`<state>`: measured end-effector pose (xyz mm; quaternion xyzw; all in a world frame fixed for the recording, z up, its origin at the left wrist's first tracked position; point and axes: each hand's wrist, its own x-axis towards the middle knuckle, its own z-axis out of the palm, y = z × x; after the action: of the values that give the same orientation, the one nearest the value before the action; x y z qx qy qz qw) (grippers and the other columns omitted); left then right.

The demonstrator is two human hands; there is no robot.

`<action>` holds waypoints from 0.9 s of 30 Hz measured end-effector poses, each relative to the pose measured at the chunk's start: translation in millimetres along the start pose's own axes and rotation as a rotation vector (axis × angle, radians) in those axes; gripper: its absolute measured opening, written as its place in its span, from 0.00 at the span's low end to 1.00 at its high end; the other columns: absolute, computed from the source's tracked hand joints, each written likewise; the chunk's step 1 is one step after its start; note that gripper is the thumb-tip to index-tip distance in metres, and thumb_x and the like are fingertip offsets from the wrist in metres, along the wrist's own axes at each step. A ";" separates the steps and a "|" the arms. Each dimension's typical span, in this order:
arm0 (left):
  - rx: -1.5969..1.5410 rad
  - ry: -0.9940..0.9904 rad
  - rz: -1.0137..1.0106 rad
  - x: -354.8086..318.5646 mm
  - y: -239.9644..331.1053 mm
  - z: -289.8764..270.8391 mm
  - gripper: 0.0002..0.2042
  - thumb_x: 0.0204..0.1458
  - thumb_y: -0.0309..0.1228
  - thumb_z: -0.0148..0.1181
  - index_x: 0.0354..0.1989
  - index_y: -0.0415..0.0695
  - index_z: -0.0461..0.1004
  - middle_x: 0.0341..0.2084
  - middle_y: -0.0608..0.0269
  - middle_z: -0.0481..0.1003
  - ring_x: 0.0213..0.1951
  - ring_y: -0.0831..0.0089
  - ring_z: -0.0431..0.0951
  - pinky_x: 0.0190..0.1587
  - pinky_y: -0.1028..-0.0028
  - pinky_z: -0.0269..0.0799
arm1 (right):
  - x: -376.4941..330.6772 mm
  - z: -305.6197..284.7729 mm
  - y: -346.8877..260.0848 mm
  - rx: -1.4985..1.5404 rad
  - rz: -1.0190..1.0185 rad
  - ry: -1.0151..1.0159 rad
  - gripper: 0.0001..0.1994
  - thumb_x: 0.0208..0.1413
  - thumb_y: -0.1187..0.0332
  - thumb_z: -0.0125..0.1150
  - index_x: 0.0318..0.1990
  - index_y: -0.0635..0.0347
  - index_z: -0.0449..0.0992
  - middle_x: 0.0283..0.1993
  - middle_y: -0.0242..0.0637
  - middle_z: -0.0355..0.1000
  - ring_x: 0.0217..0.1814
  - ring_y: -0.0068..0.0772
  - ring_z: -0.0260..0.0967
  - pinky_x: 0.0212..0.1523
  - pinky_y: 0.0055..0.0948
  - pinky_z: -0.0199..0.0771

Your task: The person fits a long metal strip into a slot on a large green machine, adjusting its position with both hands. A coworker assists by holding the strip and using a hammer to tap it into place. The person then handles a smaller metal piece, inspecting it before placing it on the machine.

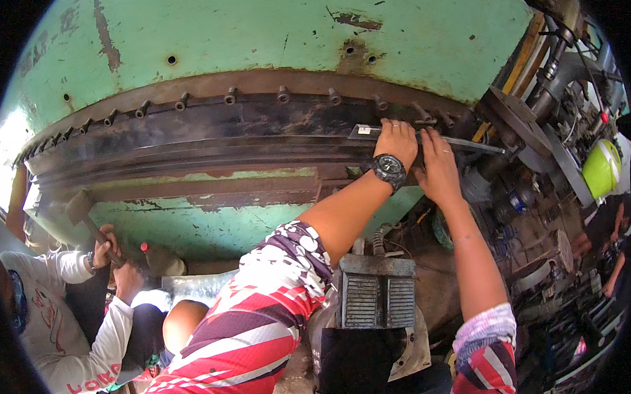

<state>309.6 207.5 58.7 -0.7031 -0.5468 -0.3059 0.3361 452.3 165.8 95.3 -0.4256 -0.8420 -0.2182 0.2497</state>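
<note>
A thin, shiny metal strip lies along the lower edge of the dark clamping beam of a large green machine, at its right end. My left hand, with a black watch on the wrist, is closed over the strip's left part, close to a small pale label. Just to its right, my right hand is closed on the same strip, fingers over its top edge. The undersides of both grips are hidden. Beyond my right hand, the strip sticks out toward a round metal part.
At the left a co-worker in a white long-sleeved shirt holds a hammer in both hands. A row of bolts juts from the beam. Below my arms stands a grey ribbed foot pedal. A lime-green container and metal parts crowd the right.
</note>
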 end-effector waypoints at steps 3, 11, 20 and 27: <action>0.042 0.060 -0.003 -8.3 -2.4 -6.0 0.17 0.58 0.32 0.53 0.51 0.35 0.75 0.44 0.48 0.78 0.51 0.53 0.77 0.60 0.53 0.68 | 21.4 28.5 6.4 0.085 -0.096 0.066 0.35 0.46 0.73 0.71 0.64 0.67 0.65 0.66 0.57 0.65 0.72 0.64 0.57 0.74 0.54 0.55; 0.075 -0.046 0.058 -17.6 -13.9 -0.5 0.21 0.63 0.34 0.50 0.61 0.35 0.70 0.49 0.48 0.75 0.55 0.50 0.74 0.65 0.49 0.61 | 34.5 61.0 0.5 0.061 -0.049 0.159 0.27 0.46 0.74 0.67 0.57 0.64 0.70 0.53 0.50 0.69 0.58 0.58 0.65 0.64 0.52 0.62; 0.087 0.125 0.017 -18.7 -21.3 -3.0 0.13 0.56 0.33 0.54 0.46 0.41 0.75 0.37 0.55 0.76 0.45 0.57 0.77 0.56 0.52 0.70 | 30.7 61.2 -3.9 -0.032 -0.039 0.164 0.31 0.43 0.77 0.69 0.59 0.63 0.69 0.52 0.46 0.68 0.58 0.54 0.64 0.65 0.48 0.62; 0.060 0.152 0.021 -21.0 -20.7 -6.3 0.14 0.55 0.34 0.54 0.47 0.42 0.75 0.37 0.55 0.76 0.44 0.56 0.77 0.57 0.52 0.69 | 28.4 66.5 -0.8 -0.073 -0.014 0.175 0.29 0.45 0.75 0.69 0.59 0.62 0.70 0.55 0.44 0.68 0.61 0.52 0.63 0.68 0.49 0.60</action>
<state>284.5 194.2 48.5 -0.6734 -0.5212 -0.3382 0.4007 421.4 221.1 60.5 -0.4078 -0.8113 -0.2868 0.3054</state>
